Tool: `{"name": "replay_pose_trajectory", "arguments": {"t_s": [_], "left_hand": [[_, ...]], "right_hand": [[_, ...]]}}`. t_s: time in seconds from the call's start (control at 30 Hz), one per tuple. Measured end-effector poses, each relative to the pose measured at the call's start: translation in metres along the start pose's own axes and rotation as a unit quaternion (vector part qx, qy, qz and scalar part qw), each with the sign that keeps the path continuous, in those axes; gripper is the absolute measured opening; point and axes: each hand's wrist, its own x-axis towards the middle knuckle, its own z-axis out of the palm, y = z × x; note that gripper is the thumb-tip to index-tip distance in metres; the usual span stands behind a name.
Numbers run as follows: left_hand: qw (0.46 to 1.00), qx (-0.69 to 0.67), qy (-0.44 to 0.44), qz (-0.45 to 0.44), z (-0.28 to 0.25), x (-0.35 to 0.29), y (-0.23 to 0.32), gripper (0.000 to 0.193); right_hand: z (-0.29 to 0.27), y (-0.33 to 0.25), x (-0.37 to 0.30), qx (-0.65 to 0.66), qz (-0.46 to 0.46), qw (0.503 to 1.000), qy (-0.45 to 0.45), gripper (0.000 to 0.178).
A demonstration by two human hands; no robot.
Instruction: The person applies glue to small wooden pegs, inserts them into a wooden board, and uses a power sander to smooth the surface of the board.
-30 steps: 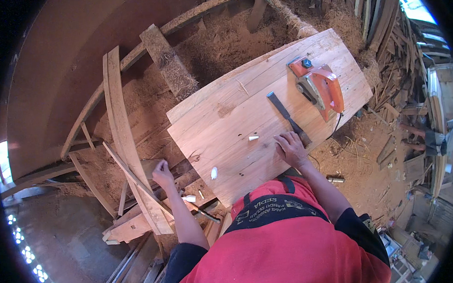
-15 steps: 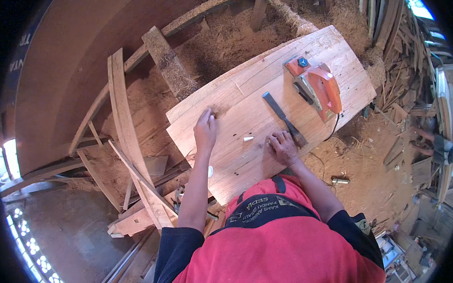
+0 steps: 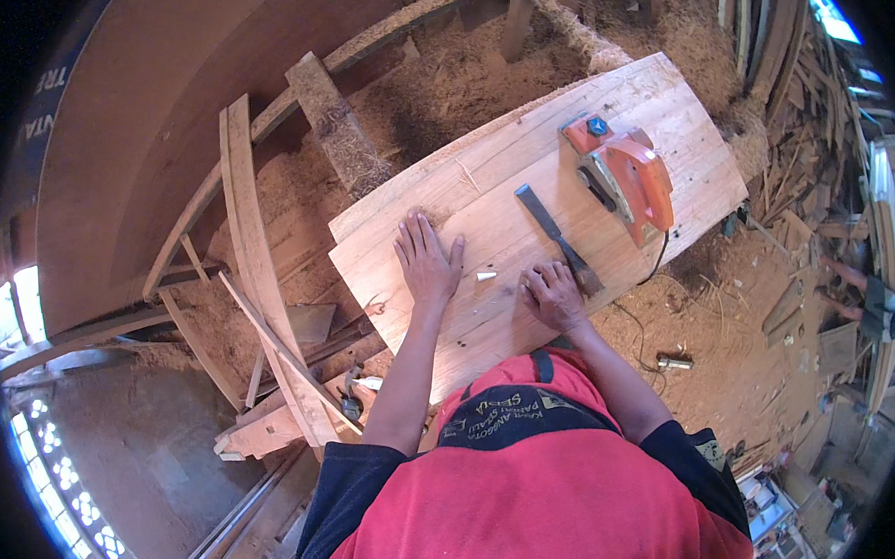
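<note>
A wide board of joined wooden strips [image 3: 508, 307] lies slantwise before me. My left hand [image 3: 430, 262] rests palm down on its left part, fingers stretched and thumb apart, holding nothing. Farther right, my right hand [image 3: 555, 295] lies on the board with loosely bent fingers spread a little and the thumb apart; its palm is hidden. Just beyond that hand's fingers is a chisel [image 3: 554, 228], its dark handle end closest to the hand. A small white cone-shaped piece [image 3: 486, 275] sits between both hands. An orange electric planer [image 3: 639, 186] rests at the board's right.
The planer's black cord [image 3: 661, 257] drops over the near edge. Long timbers [image 3: 253, 227] lean at the left, and shavings heap beyond the board. A white tube-like thing [image 3: 369, 383] is beside my left forearm. Another person's arms [image 3: 847, 290] show at the far right.
My left hand has gone from drawn-together fingers near the far edge to lying flat and spread, slightly nearer and to the right. My right hand has barely moved.
</note>
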Motion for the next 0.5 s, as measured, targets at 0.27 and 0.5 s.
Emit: {"name": "replay_pose_trajectory", "arguments": {"t_s": [0.27,0.5], "left_hand": [[0.998,0.035,-0.017,0.043,0.003,0.001,-0.004,0.089],[1.000,0.017,0.010,-0.013,-0.001,0.010,-0.009,0.100]], "right_hand": [[-0.002,0.000,0.002,0.008,-0.009,1.000,-0.006,0.028],[0.000,0.001,0.001,0.016,0.000,1.000,0.000,0.027]]}}
